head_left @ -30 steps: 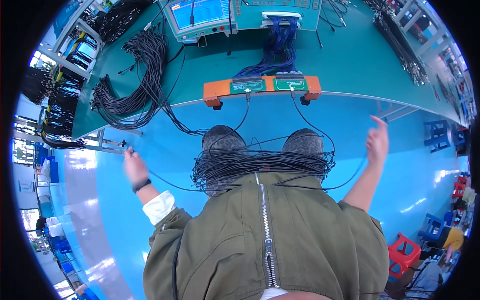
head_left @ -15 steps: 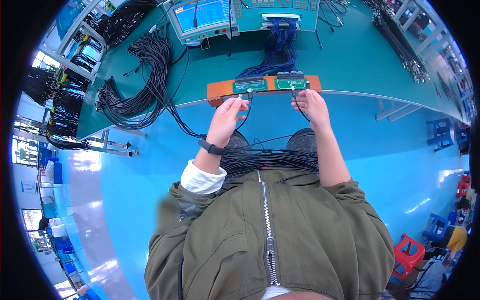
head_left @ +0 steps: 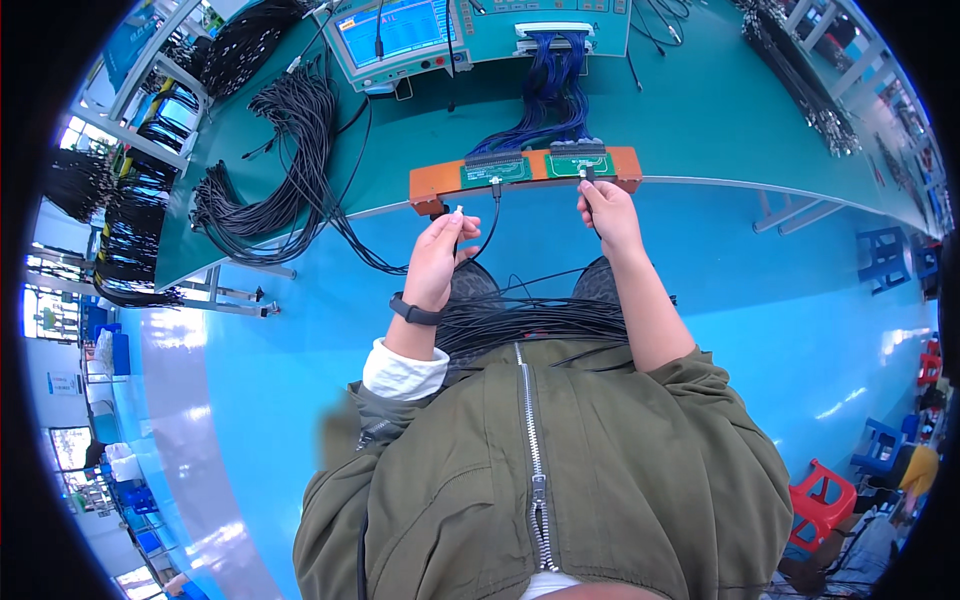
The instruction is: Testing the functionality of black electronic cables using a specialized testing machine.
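Spanning the upper part of the frame, the green worktop (head_left: pixel 700 130) carries a pale green test instrument (head_left: pixel 490 42) at top centre. At upper left lies a thick cable bundle (head_left: pixel 300 140); some strands trail over the front edge towards the lap cables (head_left: pixel 540 320) at the centre of the frame. Loose strands there could snag and tug on whatever the hands hold. The orange bar (head_left: pixel 537 165), at upper centre along the worktop's edge, could shift if pushed hard, straining the blue wires (head_left: pixel 552 95) behind it.

The left hand (head_left: pixel 435 260), just below the bar's left end, pinches a small pale-tipped connector (head_left: pixel 459 210), apart from any socket; a loose pinch might let it slip. The right hand (head_left: pixel 612 215) grips a black plug (head_left: pixel 588 175) at the right board (head_left: pixel 565 165). Whether that plug is fully seated, I cannot tell: pressing or pulling at a slant could bend its contacts or stress the socket. Another plug (head_left: pixel 496 190) sits at the left board (head_left: pixel 512 172); its cable hangs beside the left fingers, so a careless sideways sweep might catch it and wrench the joint.
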Demonstrator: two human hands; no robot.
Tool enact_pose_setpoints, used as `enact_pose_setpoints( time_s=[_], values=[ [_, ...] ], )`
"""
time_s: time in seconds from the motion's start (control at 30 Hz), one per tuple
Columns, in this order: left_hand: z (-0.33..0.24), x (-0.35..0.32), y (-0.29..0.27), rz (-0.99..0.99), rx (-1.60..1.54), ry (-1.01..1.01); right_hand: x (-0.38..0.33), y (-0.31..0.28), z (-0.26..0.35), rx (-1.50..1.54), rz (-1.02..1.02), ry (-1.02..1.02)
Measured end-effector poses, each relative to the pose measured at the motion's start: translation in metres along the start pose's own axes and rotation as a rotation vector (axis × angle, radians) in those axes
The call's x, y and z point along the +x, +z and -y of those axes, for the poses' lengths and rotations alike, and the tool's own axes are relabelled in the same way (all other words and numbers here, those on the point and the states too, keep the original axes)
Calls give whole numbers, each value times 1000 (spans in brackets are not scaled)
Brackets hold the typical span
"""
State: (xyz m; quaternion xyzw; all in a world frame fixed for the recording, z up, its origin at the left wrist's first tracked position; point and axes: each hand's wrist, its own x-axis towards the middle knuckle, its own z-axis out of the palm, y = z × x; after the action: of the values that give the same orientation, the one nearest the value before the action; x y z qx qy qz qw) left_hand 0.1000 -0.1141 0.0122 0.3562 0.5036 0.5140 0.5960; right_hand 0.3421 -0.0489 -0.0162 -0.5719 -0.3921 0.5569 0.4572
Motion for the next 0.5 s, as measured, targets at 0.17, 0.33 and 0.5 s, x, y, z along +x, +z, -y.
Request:
enact_pose_setpoints(
  time_s=[0.17,0.33,0.5],
  values=[
    [5,-1,-3,-21,-6,-28,-20,15,9,-469,-238,-280],
    [9,2,-3,11,2,-33,-16,15,-11,-723,-375,-553],
    [5,-2,-6,6,2,-36,-18,19,-9,-787,-356,-478]
  ],
)
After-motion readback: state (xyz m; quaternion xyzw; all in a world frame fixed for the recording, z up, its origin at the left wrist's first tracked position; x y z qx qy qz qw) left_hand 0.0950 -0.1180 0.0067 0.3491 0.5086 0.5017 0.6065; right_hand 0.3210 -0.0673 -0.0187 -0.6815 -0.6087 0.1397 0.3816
